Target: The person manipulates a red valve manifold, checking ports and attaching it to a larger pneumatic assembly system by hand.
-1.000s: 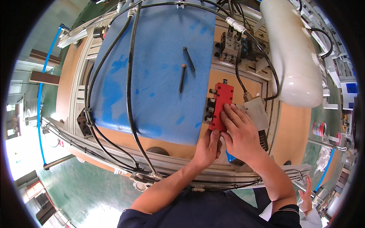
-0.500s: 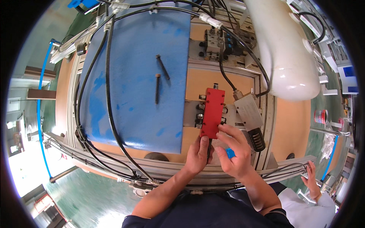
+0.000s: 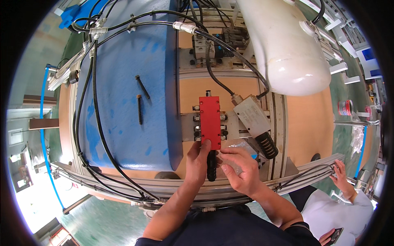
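Just right of the large blue block (image 3: 127, 102), nearer than the white tank (image 3: 283, 53), are the left hand (image 3: 196, 166) and the right hand (image 3: 245, 174) at a red block (image 3: 209, 121).
The left hand pinches its near end, thumb on top, fingers mostly hidden; the right hand's thumb and fingers are spread at the near right corner, any contact hard to judge. Two dark bolts (image 3: 140, 110) lie on the blue block.
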